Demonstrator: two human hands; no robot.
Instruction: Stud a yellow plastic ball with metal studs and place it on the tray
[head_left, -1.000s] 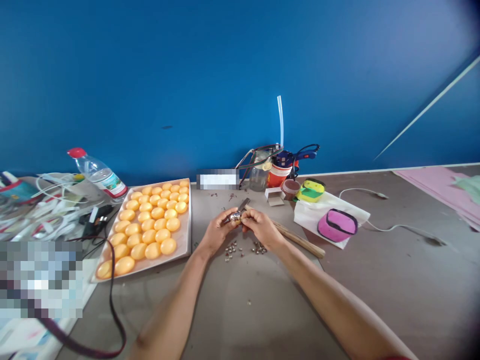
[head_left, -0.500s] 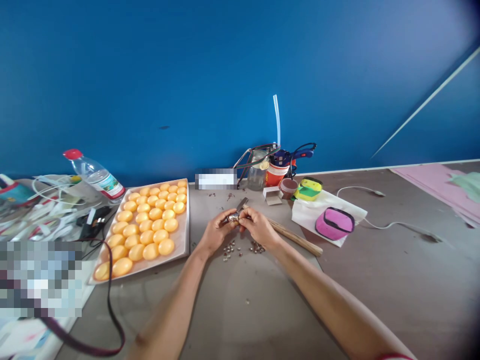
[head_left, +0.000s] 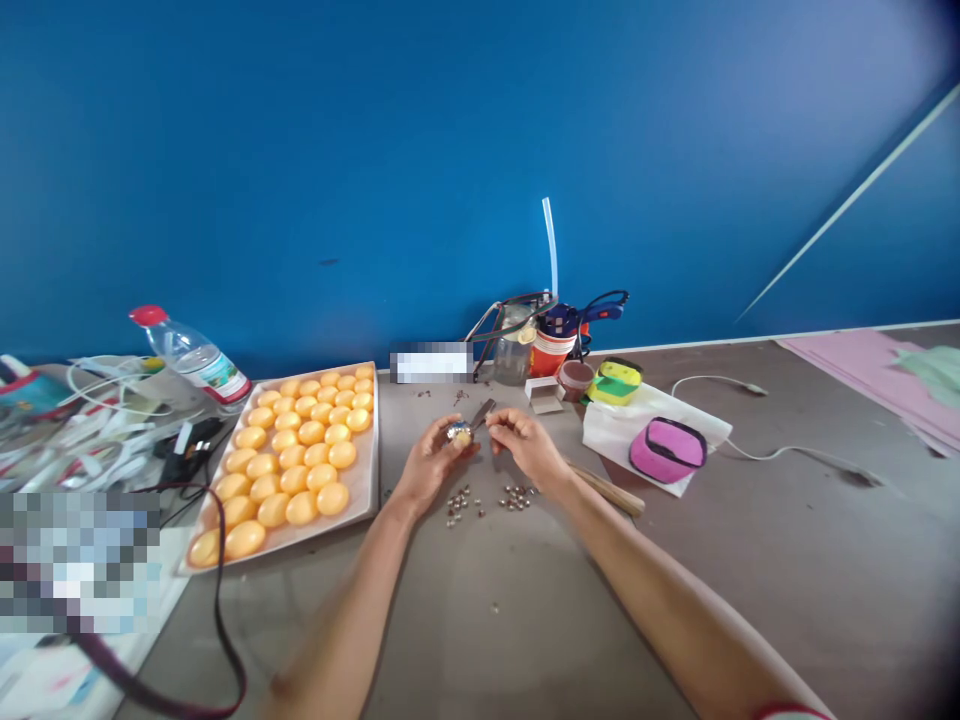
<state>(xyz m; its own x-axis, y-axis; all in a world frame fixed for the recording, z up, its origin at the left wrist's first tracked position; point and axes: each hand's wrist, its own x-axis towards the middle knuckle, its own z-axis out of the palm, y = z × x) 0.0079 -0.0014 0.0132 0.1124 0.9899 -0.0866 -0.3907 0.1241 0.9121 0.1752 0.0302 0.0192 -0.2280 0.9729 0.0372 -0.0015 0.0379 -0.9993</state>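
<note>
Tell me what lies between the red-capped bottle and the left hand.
In the head view, a tray of orange balls lies between the bottle and the left hand, then a strip of tabletop.

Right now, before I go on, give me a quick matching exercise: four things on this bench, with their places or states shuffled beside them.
1. shiny round piece
2. small metal pieces
3. orange rounded pieces
4. bottle

A. tilted, with a red cap
B. gathered in the white tray
C. held in the left hand
D. scattered loose on the tabletop

Pairs: 1-C, 2-D, 3-B, 4-A
</note>
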